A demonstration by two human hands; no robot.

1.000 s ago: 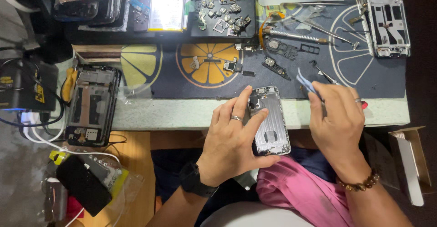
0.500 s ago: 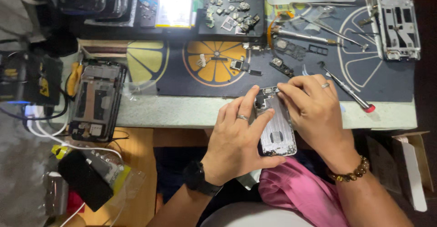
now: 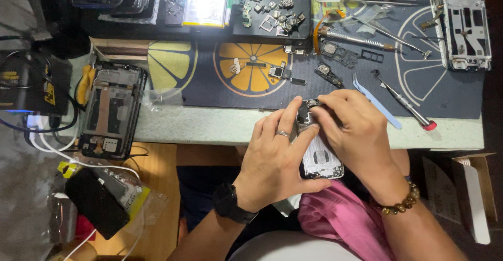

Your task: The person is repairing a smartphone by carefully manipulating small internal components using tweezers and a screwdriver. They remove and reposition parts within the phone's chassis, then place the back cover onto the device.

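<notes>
A person's left hand (image 3: 272,159) cradles an opened silver phone housing (image 3: 320,161) just off the near edge of the workbench (image 3: 209,127), fingers closed round its sides. The right hand (image 3: 356,132) pinches at its top end, fingertips together. Stiff, light and likely fragile inside, it looks best gripped by the metal edges. A blue plastic pry tool (image 3: 376,101) lies nearby.

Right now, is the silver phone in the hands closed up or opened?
Opened: the silver phone body shows bare inner metal and parts, no screen, held by the left hand and right hand.
</notes>
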